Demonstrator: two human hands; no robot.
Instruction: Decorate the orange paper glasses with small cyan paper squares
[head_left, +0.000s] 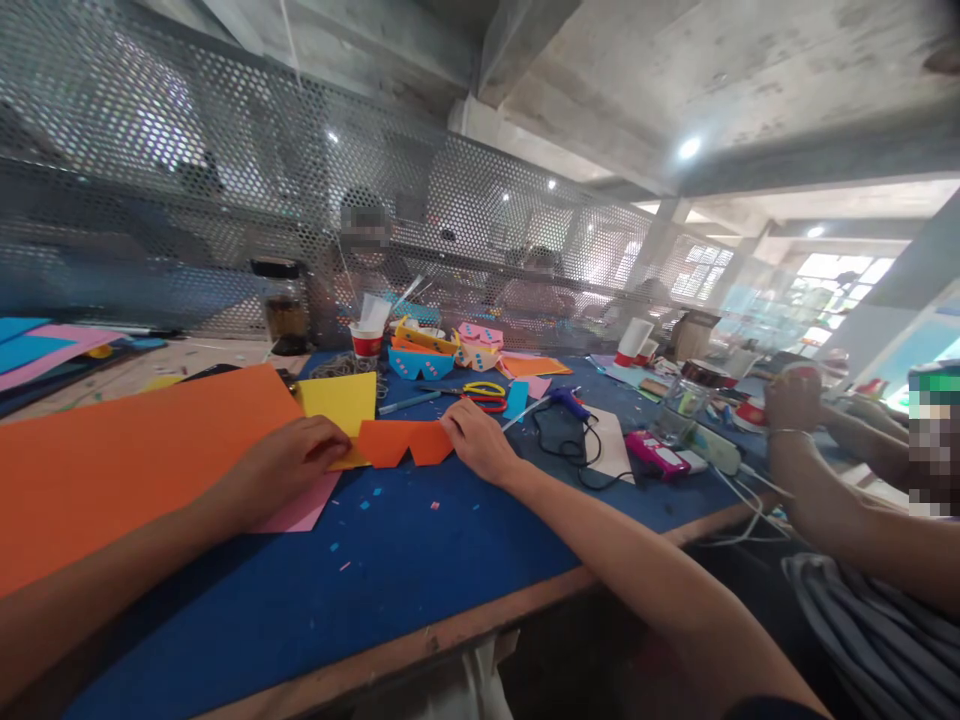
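An orange paper eye mask [409, 443], with a notch in its lower edge, lies in front of me on the blue table mat. My right hand [480, 440] is closed on its right end, thumb and fingers together. My left hand [296, 465] is curled beside the mask's left end, over a yellow paper sheet [341, 400]; whatever its fingers hold is hidden. A large orange sheet [142, 450] reaches under my left forearm, and a pink sheet [304, 510] shows below that hand. Small paper scraps [435, 506] are scattered nearby.
Behind the mask are scissors [484, 390], a blue pen [409, 402] and finished-looking paper masks [420, 362]. A blue glue gun [574, 404] with a black cord lies right, near a glass jar [686, 400]. A co-worker's arm [817, 490] is far right. A perforated metal screen [300, 180] stands behind.
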